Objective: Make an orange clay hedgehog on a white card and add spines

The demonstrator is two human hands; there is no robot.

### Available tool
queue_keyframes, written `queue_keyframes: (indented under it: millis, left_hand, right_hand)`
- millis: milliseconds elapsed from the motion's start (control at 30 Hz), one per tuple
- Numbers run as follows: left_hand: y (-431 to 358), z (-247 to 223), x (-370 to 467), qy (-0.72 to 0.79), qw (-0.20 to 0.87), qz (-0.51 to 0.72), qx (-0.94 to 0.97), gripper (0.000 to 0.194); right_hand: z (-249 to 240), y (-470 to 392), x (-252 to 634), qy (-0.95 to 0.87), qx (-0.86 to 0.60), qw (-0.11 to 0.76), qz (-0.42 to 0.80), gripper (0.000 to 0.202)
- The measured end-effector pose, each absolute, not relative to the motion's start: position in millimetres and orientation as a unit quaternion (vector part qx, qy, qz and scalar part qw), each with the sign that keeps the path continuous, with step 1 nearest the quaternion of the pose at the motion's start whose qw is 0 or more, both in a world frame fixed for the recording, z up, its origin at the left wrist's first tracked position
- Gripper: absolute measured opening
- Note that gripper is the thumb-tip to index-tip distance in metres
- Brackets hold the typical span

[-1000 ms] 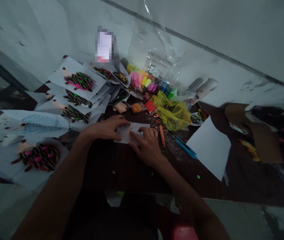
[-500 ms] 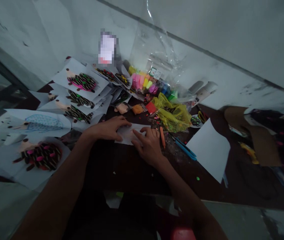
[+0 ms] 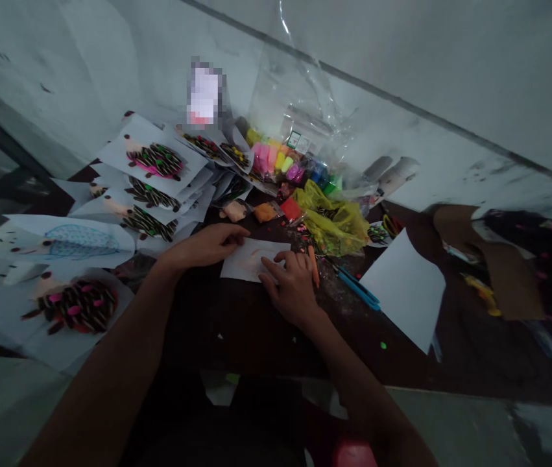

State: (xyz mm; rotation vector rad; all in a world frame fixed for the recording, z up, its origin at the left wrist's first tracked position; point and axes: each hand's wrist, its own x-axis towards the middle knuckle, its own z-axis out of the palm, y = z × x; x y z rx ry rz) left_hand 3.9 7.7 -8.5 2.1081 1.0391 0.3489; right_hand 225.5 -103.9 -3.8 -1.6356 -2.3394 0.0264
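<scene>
A: Step?
B: Likely rubbing the orange mark [image 3: 255, 252]. Paper [image 3: 239, 267] lies flat on the table [image 3: 246, 324], between left hand [image 3: 210, 246] and right hand [image 3: 291, 285].
A: Grip?
B: Right: fingers apart, pinching nothing. Left, curled at far-left corner: cannot tell.
A: Next move?
B: Probably calls for steadying the paper.
A: Axis?
B: Left-right; marked face up.

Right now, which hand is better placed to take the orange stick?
Probably the right hand: the orange stick lies close beside it, while the left hand is at the opposite side of the small white paper.
</scene>
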Motion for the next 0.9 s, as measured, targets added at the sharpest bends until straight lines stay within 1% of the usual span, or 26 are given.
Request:
queue_keyframes:
  millis: [133, 200, 267, 367, 467, 600, 700, 800, 900]
  left_hand:
    - [8, -6, 9, 0.455, 0.376, 0.165, 0.790, 0.044]
    - [7, -5, 11, 0.467, 0.370, 0.171, 0.785, 0.043]
    - [6, -6, 14, 0.475, 0.337, 0.185, 0.792, 0.043]
    - [3, -10, 19, 0.478, 0.260, 0.191, 0.817, 0.044]
    - [3, -14, 23, 0.470, 0.226, 0.157, 0.839, 0.041]
    - [6, -18, 23, 0.473, 0.235, 0.136, 0.838, 0.026]
    - [7, -16, 22, 0.460, 0.235, 0.157, 0.842, 0.018]
    - [6, -10, 23, 0.441, 0.263, 0.209, 0.832, 0.016]
    - [3, -2, 24, 0.428, 0.350, 0.277, 0.786, 0.022]
  right_hand:
    - [-3, -106, 224, -0.828, -0.546, 0.131, 0.019, 0.035]
    - [-5, -105, 226, -0.829, -0.541, 0.139, 0.021, 0.034]
    - [-8, -102, 232, -0.815, -0.556, 0.166, 0.011, 0.033]
    - [-13, -95, 244, -0.777, -0.594, 0.207, -0.027, 0.033]
    - [-18, -90, 255, -0.759, -0.614, 0.213, -0.043, 0.031]
    - [-19, -87, 261, -0.755, -0.620, 0.210, -0.025, 0.031]
    - [-17, -86, 264, -0.746, -0.624, 0.233, -0.013, 0.030]
    - [-14, -85, 268, -0.725, -0.625, 0.289, 0.009, 0.033]
    - [-10, -84, 272, -0.695, -0.613, 0.370, 0.069, 0.042]
